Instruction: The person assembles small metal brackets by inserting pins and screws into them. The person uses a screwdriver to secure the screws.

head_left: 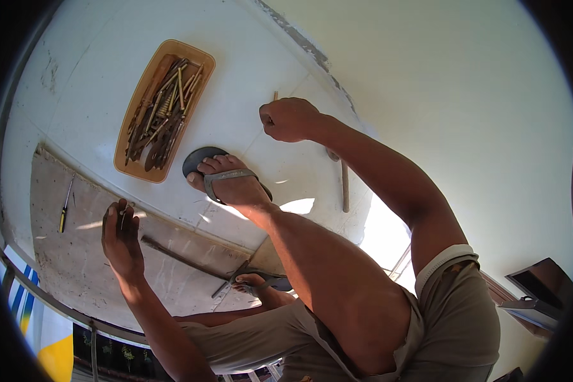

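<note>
My right hand point(291, 120) is closed in a fist over the white floor. The end of a thin brass-coloured rod point(275, 95) pokes out just past its knuckles; the rest is hidden by the fist. Lower on the left, my left hand point(122, 240) is raised above a grey-brown slab, its fingers bent close together. A narrow pale streak shows between them, too small to name. Between and beyond the hands lies an orange-tan plastic tray point(125, 137), heaped with long drill bits, bolts and rusty metal pieces point(162, 118).
My sandalled foot point(232, 184) stands beside the tray. A screwdriver point(64, 213) with a yellow and black handle lies far left. A hammer point(344, 181) rests under my right forearm. A long dark metal tool point(184, 258) lies near my other foot. The wall point(452, 83) rises at right.
</note>
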`<state>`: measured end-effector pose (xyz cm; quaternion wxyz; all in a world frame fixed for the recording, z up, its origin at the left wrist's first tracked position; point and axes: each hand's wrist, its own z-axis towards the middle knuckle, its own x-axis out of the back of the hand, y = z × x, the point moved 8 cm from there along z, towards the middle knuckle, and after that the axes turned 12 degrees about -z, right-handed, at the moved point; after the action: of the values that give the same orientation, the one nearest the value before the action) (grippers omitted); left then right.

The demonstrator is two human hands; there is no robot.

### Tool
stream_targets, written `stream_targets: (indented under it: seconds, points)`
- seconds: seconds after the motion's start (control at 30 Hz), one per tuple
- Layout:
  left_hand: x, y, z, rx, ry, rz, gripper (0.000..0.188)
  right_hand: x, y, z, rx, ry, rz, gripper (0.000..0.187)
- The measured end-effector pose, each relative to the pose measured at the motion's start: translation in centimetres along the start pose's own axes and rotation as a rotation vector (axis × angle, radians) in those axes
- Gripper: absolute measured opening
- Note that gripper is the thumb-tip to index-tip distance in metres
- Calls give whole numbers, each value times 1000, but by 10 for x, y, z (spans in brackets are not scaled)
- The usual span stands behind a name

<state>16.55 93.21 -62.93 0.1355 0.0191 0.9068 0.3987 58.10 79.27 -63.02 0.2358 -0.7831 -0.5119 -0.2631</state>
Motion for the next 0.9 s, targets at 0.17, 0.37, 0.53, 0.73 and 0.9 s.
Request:
stream_targets:
  seconds: [0.17, 0.37, 0.53, 0.73, 0.9]
  points:
    - [-30, -3, 6, 91, 93, -161, 31, -24, -1, -6, -6, -27, 87, 18]
    - [-24, 5, 4, 60, 137, -101, 28, -43, -34, 4, 143, -65, 81, 15]
    - [-7, 15, -7, 14, 181, -21, 24, -30, -58, 13, 196, -38, 18, 11]
    - [24, 19, -19, 23, 281, 232, 30, -15, -82, 28, 240, -82, 151, 16]
    - [42, 9, -24, 55, 325, 81, 28, -12, -99, 35, 255, -219, 440, 22]
